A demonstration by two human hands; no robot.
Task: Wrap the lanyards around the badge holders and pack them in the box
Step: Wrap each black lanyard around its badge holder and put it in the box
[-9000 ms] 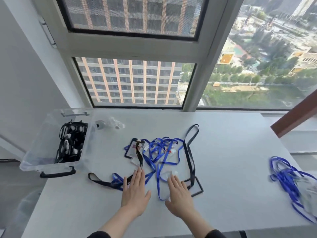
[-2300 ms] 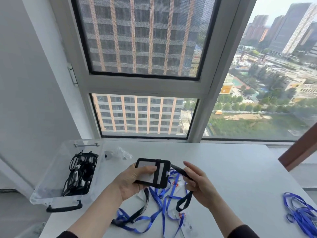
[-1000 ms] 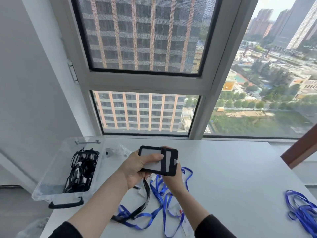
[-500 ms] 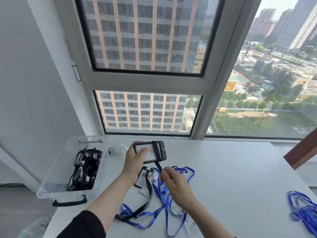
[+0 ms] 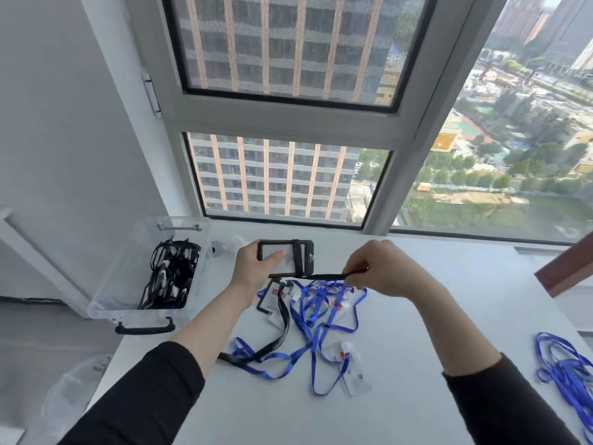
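Left hand [image 5: 253,271] grips the black rectangular badge holder [image 5: 285,257] above the white table [image 5: 417,348]. Right hand [image 5: 382,271] fingers pinch its black lanyard strap [image 5: 324,277], pulled taut. Clear plastic box [image 5: 128,284] sits left.

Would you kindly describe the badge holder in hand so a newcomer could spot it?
Find the white table below the window. Above its tangle of blue lanyards, the left hand grips a black-framed badge holder. Unlike the holders lying flat, it is held up, with a black lanyard stretching to the right hand.

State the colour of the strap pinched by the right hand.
Black; the flat lanyard strap shows best in head view.
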